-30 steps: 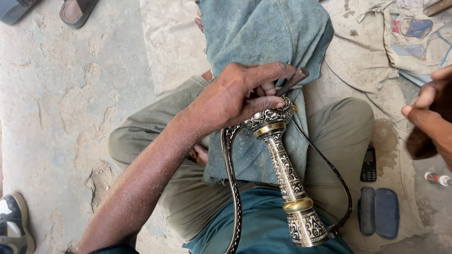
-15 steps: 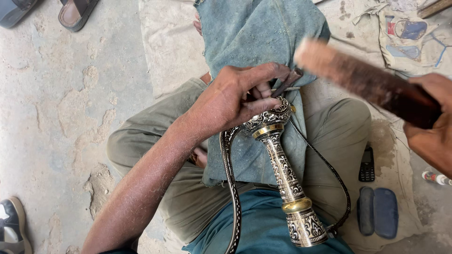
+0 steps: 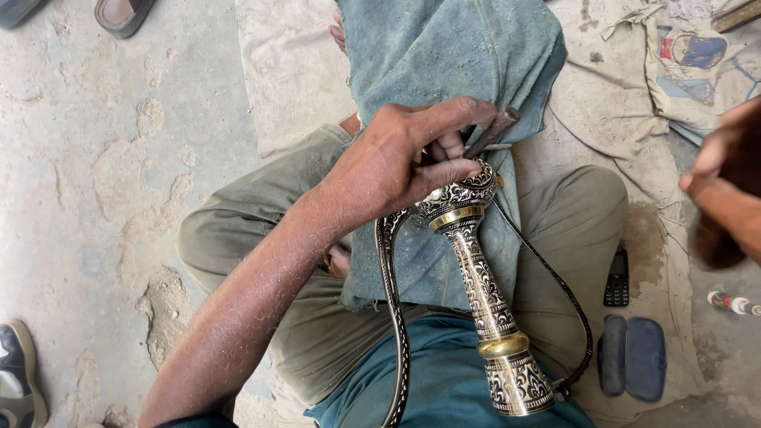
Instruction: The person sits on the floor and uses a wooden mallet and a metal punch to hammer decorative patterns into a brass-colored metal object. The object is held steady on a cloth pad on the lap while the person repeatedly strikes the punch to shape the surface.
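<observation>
Head view looked straight down on a seated person's lap, where the left hand [image 3: 396,162] was curled around the wide engraved top of an ornate metal stem [image 3: 483,293], fingers pressed together over its black-and-silver patterned bowl end and wrapped tight against it. That stem ran from the middle of the scene toward the near edge, tilted slightly to the right, with two brass-coloured bands and a flared patterned base resting against the teal shirt [image 3: 444,388]. A dark stick-like tool [image 3: 491,131] poked out from under the fingers, just beyond the stem's top. Under the hand and the stem lay a blue-grey cloth [image 3: 460,55] draped over the lap and stretching to the far edge. A curved patterned strip [image 3: 394,317] arched down the left side of the stem, and a thin dark cord [image 3: 567,305] looped down its right side. The right hand [image 3: 725,194] hovered at the right edge, blurred, well apart from the stem; I cannot tell whether it was spread or closed on anything. On the dusty sheet to the right lay a small black phone [image 3: 617,277] and a dark blue case [image 3: 632,357]. A sandal [image 3: 123,14] sat far left on the floor [image 3: 87,174]
</observation>
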